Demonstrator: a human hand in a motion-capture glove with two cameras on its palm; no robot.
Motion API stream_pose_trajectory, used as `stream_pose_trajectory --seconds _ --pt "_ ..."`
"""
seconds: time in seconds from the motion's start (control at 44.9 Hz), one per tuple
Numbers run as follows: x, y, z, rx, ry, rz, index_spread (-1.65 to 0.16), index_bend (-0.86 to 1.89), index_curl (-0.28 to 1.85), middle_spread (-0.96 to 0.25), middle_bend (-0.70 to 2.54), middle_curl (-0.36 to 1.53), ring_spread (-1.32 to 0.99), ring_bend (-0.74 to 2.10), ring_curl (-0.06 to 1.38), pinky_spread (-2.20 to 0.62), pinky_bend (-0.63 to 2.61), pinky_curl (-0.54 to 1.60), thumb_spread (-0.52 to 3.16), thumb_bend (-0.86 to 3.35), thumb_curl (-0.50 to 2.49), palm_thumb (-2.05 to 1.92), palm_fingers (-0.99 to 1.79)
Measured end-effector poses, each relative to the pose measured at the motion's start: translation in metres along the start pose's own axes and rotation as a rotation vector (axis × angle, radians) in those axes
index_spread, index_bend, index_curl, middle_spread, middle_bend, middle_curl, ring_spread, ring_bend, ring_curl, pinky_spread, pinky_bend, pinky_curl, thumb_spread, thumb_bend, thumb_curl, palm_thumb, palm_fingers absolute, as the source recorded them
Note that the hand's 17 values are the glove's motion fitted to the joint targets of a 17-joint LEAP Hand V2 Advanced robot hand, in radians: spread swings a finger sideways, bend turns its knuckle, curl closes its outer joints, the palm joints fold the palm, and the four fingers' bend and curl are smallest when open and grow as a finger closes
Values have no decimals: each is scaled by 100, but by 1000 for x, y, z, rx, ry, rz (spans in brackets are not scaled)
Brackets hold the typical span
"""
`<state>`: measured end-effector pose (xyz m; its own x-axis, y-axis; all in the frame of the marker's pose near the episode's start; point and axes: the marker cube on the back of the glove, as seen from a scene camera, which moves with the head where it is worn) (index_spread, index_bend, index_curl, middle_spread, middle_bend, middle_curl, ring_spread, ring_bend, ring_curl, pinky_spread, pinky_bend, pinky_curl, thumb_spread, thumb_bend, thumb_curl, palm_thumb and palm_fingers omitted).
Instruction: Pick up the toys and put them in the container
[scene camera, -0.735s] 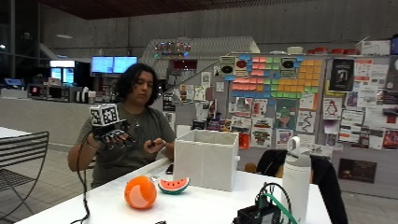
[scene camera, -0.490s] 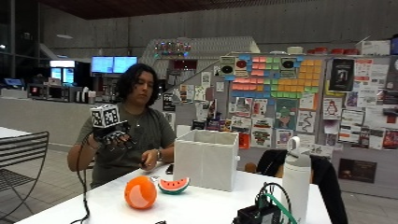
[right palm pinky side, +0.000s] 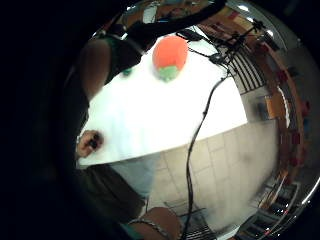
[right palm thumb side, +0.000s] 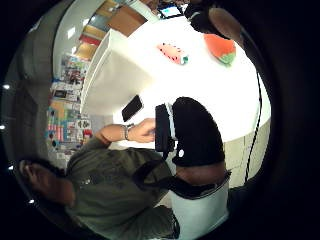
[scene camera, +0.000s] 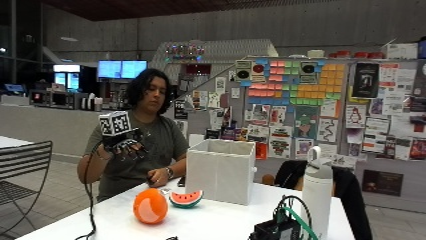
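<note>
Left of the frame, the gloved right hand (scene camera: 124, 146) hangs raised, fingers loosely spread, holding nothing; orange toy (scene camera: 150, 206) and watermelon slice (scene camera: 186, 198) lie on the worktop (scene camera: 213, 222) beside the white container (scene camera: 221, 170)

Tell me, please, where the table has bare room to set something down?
Bare tabletop lies in front of the white container, between the orange toy and the black device. It is crowded where the watermelon toy lies beside the orange toy.

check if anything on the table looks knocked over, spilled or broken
Nothing stands out. The orange toy and the watermelon slice toy sit on the table beside the upright white container. The gloved right hand is raised, holding nothing.
</note>
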<state>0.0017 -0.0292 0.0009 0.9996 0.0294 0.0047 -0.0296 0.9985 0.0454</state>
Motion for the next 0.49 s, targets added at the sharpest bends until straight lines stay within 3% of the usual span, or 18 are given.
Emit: stream_pose_trajectory --seconds 0.067,0.156,0.178,0.245,0.289,0.379,0.49 --pt "6 -25 -1 55 -32 81 -37 17 21 -12 24 22 -21 37 15 1 58 26 150 -2 16 -3 32" --pt "16 -81 5 168 -94 421 -38 17 21 -12 23 22 -22 44 17 0 58 26 151 -1 17 -1 38" --pt "20 -93 8 184 -97 432 -38 18 22 -12 23 23 -22 46 17 0 58 26 151 0 18 -1 40" --pt "39 -122 25 202 -66 252 -39 19 23 -13 23 23 -23 50 18 0 58 26 152 0 19 1 45" --pt "51 -146 44 213 -36 219 -39 19 23 -13 22 24 -24 51 19 -1 58 27 151 1 20 2 46" --pt "70 -190 94 178 11 265 -40 22 26 -14 22 25 -24 46 18 -2 61 28 147 -1 22 3 43" --pt "73 -199 144 -14 39 438 -40 16 29 -12 14 24 -18 26 16 0 79 35 133 -3 23 -2 7"
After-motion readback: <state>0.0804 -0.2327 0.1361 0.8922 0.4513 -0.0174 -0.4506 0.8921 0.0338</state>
